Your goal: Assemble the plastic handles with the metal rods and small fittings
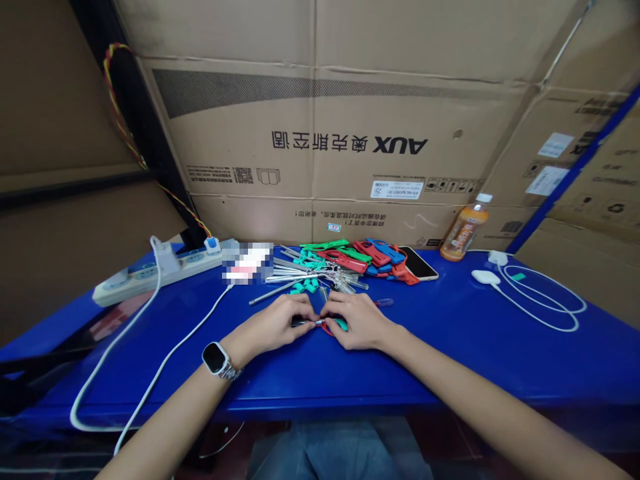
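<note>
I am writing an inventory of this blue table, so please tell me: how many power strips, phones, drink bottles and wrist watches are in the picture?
Power strip: 1
Phone: 1
Drink bottle: 1
Wrist watch: 1
Total: 4

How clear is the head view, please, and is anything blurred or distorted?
In the head view, wide-angle distortion bows the blue table; a pixelated patch masks something beside the power strip; the left hand and right hand, pinching a small tool, are sharp, evenly lit.
</note>
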